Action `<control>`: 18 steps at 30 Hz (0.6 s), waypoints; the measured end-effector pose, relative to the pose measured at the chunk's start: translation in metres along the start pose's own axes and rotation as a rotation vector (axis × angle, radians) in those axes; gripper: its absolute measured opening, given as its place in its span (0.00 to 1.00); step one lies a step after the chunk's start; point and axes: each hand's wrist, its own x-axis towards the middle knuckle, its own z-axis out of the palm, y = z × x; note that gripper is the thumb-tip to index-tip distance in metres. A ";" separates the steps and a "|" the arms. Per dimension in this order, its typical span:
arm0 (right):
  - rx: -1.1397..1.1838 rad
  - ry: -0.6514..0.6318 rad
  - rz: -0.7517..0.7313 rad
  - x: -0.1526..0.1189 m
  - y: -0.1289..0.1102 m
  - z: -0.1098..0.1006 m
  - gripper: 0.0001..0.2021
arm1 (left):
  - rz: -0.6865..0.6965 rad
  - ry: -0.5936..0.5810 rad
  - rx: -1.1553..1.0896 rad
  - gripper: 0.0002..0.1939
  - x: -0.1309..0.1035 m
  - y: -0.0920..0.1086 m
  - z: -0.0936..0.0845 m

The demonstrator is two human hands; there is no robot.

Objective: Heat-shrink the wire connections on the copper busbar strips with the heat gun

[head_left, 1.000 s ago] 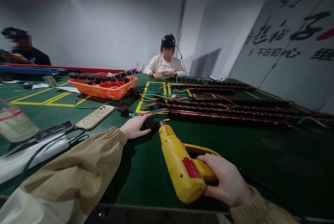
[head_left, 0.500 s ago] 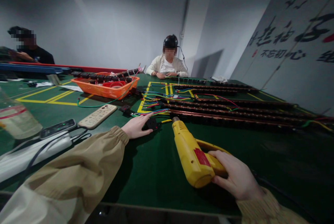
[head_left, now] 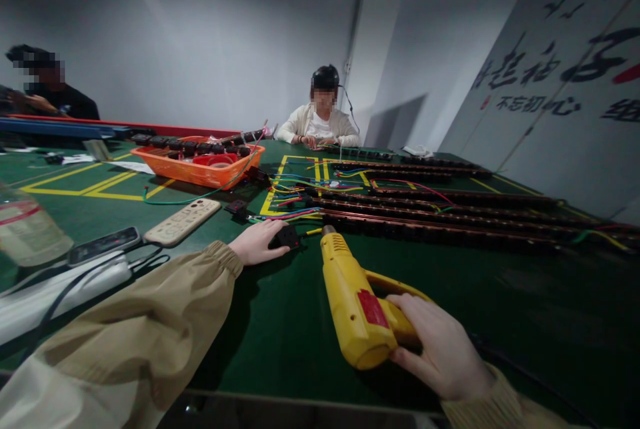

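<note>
My right hand (head_left: 435, 346) is wrapped round the handle of a yellow heat gun (head_left: 353, 302), whose metal nozzle points away from me toward the wires. Beside it, my left hand (head_left: 260, 242) grips a small black block (head_left: 287, 237) on the green table. A short yellow wire (head_left: 313, 232) comes out of the block's right side, close to the nozzle. Just behind lie coloured wires (head_left: 300, 214) leading into long black strips (head_left: 425, 224) with copper-coloured lines.
An orange basket (head_left: 200, 174) of black parts stands at the back left. Nearer are a beige power strip (head_left: 183, 222), a black device (head_left: 104, 246), a white box with cables (head_left: 65, 289) and a jar (head_left: 30, 232). Two people sit at the far side.
The heat gun in my right hand has shifted left and slightly toward me, its nozzle nearer the yellow wire. My left hand stays at the black block. The whole view has shifted slightly.
</note>
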 end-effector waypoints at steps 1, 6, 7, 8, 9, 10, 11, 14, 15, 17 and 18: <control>0.020 -0.009 0.005 0.002 -0.005 -0.001 0.30 | 0.001 0.000 0.000 0.26 0.000 0.000 0.000; 0.158 -0.055 0.016 0.008 -0.029 -0.001 0.36 | 0.000 0.000 -0.008 0.26 -0.001 0.001 -0.001; 0.177 -0.052 0.017 0.009 -0.032 -0.001 0.36 | -0.003 0.000 -0.011 0.26 -0.001 0.001 -0.001; 0.188 -0.046 0.017 0.009 -0.035 -0.002 0.37 | -0.004 0.000 -0.013 0.25 -0.001 0.000 -0.001; 0.193 -0.039 0.015 0.010 -0.036 -0.002 0.37 | -0.006 0.001 -0.014 0.25 -0.001 0.000 -0.001; 0.194 -0.030 0.013 0.010 -0.038 -0.003 0.37 | -0.006 0.004 -0.013 0.25 -0.001 0.000 -0.001; 0.192 -0.025 0.011 0.011 -0.039 -0.003 0.37 | -0.004 0.005 -0.012 0.25 -0.001 0.000 0.000; 0.184 -0.022 0.006 0.012 -0.039 -0.004 0.37 | 0.002 0.007 -0.013 0.25 -0.001 -0.002 0.001; 0.181 -0.022 0.008 0.012 -0.039 -0.004 0.37 | 0.001 0.008 -0.012 0.25 -0.001 -0.002 0.001; 0.178 -0.022 0.010 0.012 -0.037 -0.004 0.36 | -0.002 0.008 -0.009 0.25 -0.001 -0.002 0.002; 0.181 -0.021 0.011 0.012 -0.036 -0.003 0.36 | -0.004 0.008 -0.008 0.25 -0.001 -0.003 0.002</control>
